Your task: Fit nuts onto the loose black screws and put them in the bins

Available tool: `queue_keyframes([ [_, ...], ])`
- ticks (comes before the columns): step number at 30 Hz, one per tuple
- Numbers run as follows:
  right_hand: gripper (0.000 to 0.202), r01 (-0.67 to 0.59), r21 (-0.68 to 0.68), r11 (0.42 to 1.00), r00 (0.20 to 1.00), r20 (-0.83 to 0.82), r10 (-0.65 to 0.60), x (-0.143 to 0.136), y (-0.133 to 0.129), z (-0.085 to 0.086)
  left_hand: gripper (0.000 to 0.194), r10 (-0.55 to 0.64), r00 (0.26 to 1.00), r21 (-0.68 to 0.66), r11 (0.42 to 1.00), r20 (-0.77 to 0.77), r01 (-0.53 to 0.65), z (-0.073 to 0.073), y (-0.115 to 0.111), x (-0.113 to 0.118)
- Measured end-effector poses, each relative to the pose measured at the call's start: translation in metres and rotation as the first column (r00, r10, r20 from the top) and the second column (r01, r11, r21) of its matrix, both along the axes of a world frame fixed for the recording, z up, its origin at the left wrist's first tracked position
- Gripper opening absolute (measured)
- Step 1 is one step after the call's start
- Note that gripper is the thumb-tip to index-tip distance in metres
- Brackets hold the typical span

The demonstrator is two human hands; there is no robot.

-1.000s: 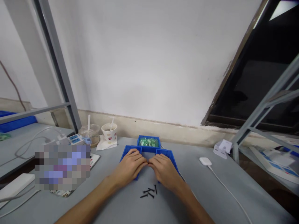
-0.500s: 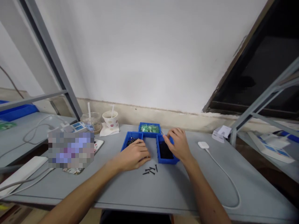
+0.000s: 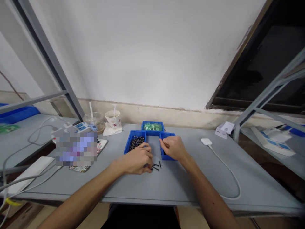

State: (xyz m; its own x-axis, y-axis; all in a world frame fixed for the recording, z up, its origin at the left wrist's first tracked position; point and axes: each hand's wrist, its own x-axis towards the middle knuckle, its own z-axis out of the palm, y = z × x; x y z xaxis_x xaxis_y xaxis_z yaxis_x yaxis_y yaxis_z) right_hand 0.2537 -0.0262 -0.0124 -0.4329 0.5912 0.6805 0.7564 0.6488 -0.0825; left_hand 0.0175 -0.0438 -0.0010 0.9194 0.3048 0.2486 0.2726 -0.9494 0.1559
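Both hands are curled low, one by the loose screws and one over a bin.
The left hand [image 3: 139, 158] is half closed at the edge of the black screws [image 3: 160, 164] on the counter [image 3: 133, 190]; the right hand [image 3: 175, 147] is more tightly bent over the right blue bin [image 3: 169, 157]. Whether anything is gripped in either cannot be told. The screws are spread in front of the bins, probably for easy picking; the left blue bin [image 3: 125, 149] and back blue bin [image 3: 155, 133] are seemingly grouped for short reaches.
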Motion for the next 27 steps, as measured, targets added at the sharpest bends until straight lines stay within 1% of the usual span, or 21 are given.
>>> queue_keyframes([
  [3, 0.049, -0.019, -0.013, 1.000, 0.999, 0.028, 0.020, -0.004, -0.001, -0.003, 0.011, -0.011, 1.000, 0.003, 1.000, -0.011, 0.011, -0.004, -0.001, 0.002],
  [7, 0.049, -0.042, -0.007, 0.999, 0.998, 0.044, 0.042, -0.007, -0.001, -0.005, 0.018, -0.010, 1.000, 0.027, 1.000, 0.030, 0.009, -0.010, -0.003, 0.004],
  [11, 0.049, -0.072, -0.032, 0.997, 0.995, 0.062, 0.073, -0.008, -0.002, -0.006, 0.015, 0.000, 1.000, 0.102, 0.995, 0.022, -0.003, -0.016, -0.006, 0.007],
  [14, 0.048, -0.092, -0.083, 0.992, 0.994, 0.052, 0.097, -0.009, -0.005, -0.005, 0.008, 0.033, 0.999, 0.119, 0.992, 0.017, -0.035, -0.017, -0.005, 0.007],
  [17, 0.040, -0.106, -0.129, 0.986, 0.993, 0.047, 0.112, -0.012, -0.010, -0.002, 0.005, 0.106, 0.992, 0.104, 0.988, 0.071, -0.113, -0.014, 0.004, 0.002],
  [19, 0.033, -0.111, -0.145, 0.983, 0.990, 0.065, 0.121, -0.013, -0.013, -0.001, 0.008, 0.166, 0.979, 0.083, 0.981, 0.118, -0.177, -0.010, 0.014, -0.002],
  [21, 0.027, -0.106, -0.147, 0.984, 0.989, 0.090, 0.120, -0.015, -0.014, 0.000, 0.012, 0.205, 0.968, 0.047, 0.976, 0.147, -0.214, -0.006, 0.025, -0.007],
  [24, 0.025, -0.085, -0.135, 0.987, 0.988, 0.114, 0.101, -0.015, -0.014, -0.002, 0.018, 0.218, 0.963, 0.008, 0.975, 0.161, -0.222, 0.000, 0.039, -0.012],
  [27, 0.027, -0.076, -0.124, 0.989, 0.990, 0.112, 0.090, -0.013, -0.009, -0.006, 0.023, 0.211, 0.955, 0.037, 0.974, 0.209, -0.223, 0.002, 0.047, -0.015],
])
